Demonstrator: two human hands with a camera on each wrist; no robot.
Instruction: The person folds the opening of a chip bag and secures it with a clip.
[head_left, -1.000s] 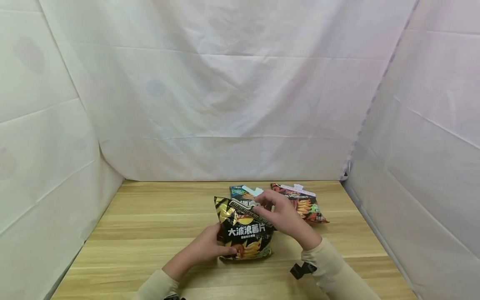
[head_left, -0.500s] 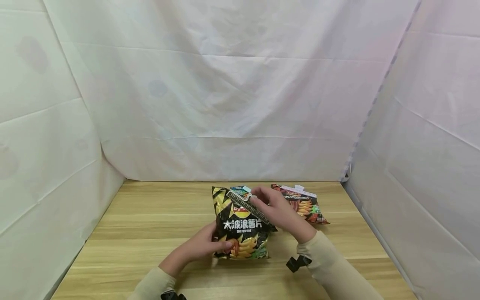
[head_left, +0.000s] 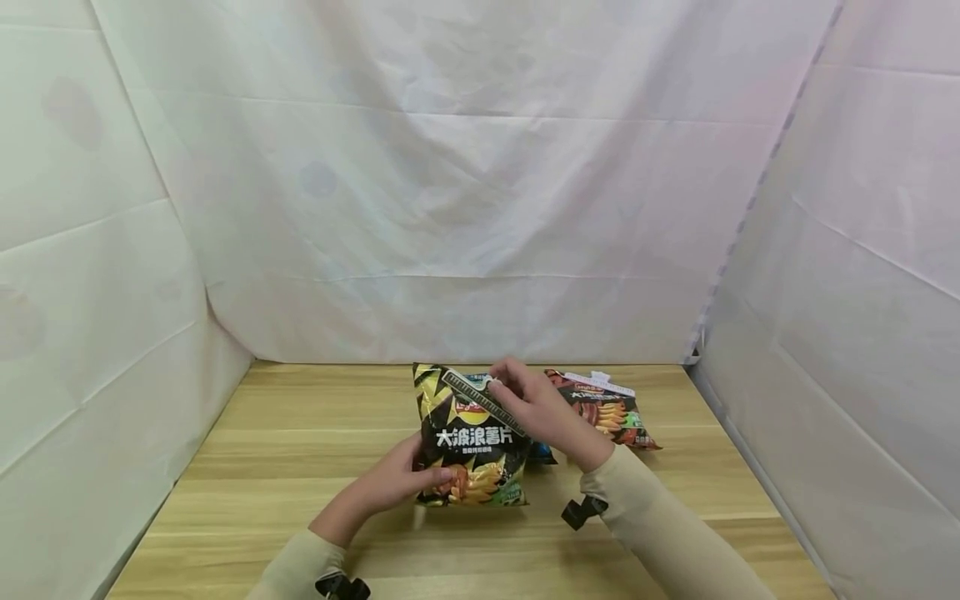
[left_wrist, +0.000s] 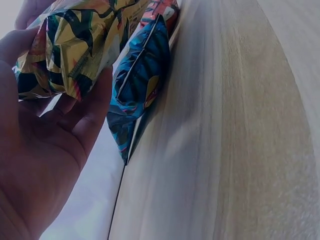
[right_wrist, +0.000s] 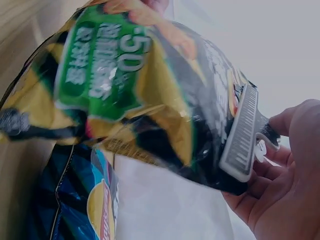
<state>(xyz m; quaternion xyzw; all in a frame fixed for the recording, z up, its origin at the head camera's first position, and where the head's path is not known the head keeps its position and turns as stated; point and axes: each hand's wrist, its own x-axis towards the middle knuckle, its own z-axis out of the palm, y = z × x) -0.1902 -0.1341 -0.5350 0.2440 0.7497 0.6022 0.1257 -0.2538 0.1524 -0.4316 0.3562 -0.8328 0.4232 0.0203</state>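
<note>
Your wrist view reveals the blue bag (left_wrist: 140, 85) behind the black chip bag (head_left: 467, 446); your left hand (head_left: 390, 483) grips that bag's bottom, your right hand (head_left: 536, 408) pinches its grey clip (head_left: 482, 402) on top.

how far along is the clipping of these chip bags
Done, it seems: the red chip bag lies on the table with a white clip across its top. In hand: the left hand grips the bottom of the black and yellow chip bag, held upright, while the right hand holds the grey clip across its top. The blue chip bag behind shows no clip.
</note>
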